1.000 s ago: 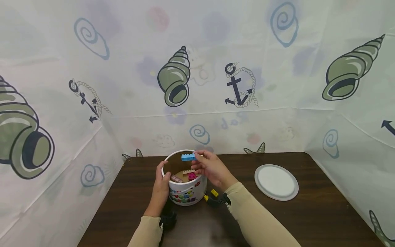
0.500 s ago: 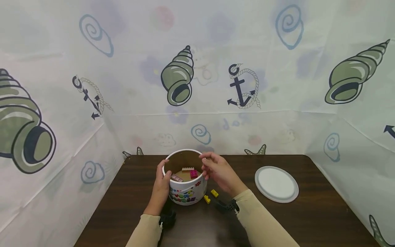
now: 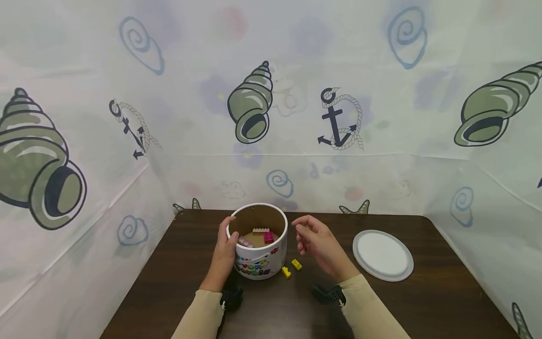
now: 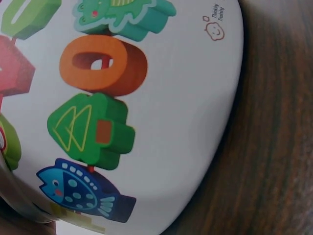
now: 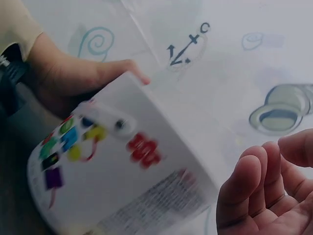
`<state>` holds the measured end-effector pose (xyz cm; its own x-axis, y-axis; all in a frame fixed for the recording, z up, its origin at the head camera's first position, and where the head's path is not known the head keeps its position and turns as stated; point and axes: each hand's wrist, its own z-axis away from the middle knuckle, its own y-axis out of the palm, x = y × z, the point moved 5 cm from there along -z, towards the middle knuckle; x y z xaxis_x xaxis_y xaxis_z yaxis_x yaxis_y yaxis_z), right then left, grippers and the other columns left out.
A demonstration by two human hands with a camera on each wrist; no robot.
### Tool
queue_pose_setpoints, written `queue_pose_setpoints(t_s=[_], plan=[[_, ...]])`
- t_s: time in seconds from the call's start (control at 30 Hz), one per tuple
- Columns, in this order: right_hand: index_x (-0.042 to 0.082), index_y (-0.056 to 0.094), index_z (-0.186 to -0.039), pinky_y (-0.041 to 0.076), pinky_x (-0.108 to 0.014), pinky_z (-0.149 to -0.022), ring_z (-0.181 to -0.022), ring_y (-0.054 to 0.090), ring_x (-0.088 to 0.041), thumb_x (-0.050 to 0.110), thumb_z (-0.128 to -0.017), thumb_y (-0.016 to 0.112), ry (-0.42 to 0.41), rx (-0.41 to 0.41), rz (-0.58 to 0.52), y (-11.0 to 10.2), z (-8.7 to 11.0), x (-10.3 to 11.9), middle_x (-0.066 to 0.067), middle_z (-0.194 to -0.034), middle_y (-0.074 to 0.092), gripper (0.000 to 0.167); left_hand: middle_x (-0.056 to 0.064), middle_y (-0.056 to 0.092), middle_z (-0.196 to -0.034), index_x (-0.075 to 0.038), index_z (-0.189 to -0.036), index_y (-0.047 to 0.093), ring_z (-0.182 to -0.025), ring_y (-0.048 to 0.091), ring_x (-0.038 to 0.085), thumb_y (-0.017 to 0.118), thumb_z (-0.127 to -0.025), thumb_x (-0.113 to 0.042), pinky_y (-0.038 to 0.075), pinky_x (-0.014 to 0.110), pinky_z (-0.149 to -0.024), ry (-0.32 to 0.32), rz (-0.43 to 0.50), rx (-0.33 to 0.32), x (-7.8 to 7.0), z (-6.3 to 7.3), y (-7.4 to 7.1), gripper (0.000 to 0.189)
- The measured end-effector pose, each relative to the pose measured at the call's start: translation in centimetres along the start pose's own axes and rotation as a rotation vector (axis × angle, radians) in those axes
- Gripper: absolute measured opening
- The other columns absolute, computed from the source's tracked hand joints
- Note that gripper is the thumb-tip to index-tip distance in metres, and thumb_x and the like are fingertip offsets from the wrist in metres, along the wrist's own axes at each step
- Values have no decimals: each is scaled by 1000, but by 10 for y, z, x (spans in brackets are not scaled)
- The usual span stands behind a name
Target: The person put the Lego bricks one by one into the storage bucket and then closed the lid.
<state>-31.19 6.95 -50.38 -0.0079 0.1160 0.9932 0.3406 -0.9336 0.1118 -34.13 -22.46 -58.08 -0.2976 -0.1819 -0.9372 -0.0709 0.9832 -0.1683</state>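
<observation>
My left hand (image 3: 223, 252) grips the left side of a white round bucket (image 3: 261, 262), thumb and fingers at its rim. Inside the bucket, a pale pink brick (image 3: 245, 242), a beige brick (image 3: 260, 230) and a magenta brick (image 3: 268, 237) show on the bottom. To the right of the rim, my right hand (image 3: 323, 245) hangs in the air, fingers loosely bent and holding nothing. The right wrist view shows these bare fingers (image 5: 247, 178) beside the bucket wall. Colourful printed shapes on the bucket's side fill much of the left wrist view.
Two small yellow bricks lie on the dark wooden table (image 3: 444, 292), one yellow brick (image 3: 286, 272) close to the bucket's base and another yellow brick (image 3: 297, 264) just right of it. A round white lid (image 3: 383, 255) lies at the right. Printed cloth (image 3: 296, 183) stands behind the table.
A second ago my right hand held a blue brick over the bucket; half a second ago it was at the rim without a visible brick. It has since moved right. My left hand stays on the bucket.
</observation>
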Motion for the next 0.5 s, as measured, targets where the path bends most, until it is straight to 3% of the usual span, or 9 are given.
queue_pose_setpoints(t_s=[0.27,0.5], plan=[[7,60,-132,55,-32,-69,-73,59,-18,30,-112,62,50,-39,35,-26,10,-55,-4,-94,59,30,13,32,-171,-27,-163,34,-151,44,43,47,-111,-37,31,71,-124,-2,-15,-11,0,1,3,55],[0,52,-139,53,-31,-67,-76,57,-18,28,-113,58,114,-26,-12,-47,2,-101,-4,-97,57,39,11,34,-170,-29,-163,34,-149,47,42,45,-112,-31,33,68,-123,3,-7,-15,-3,-3,2,52]])
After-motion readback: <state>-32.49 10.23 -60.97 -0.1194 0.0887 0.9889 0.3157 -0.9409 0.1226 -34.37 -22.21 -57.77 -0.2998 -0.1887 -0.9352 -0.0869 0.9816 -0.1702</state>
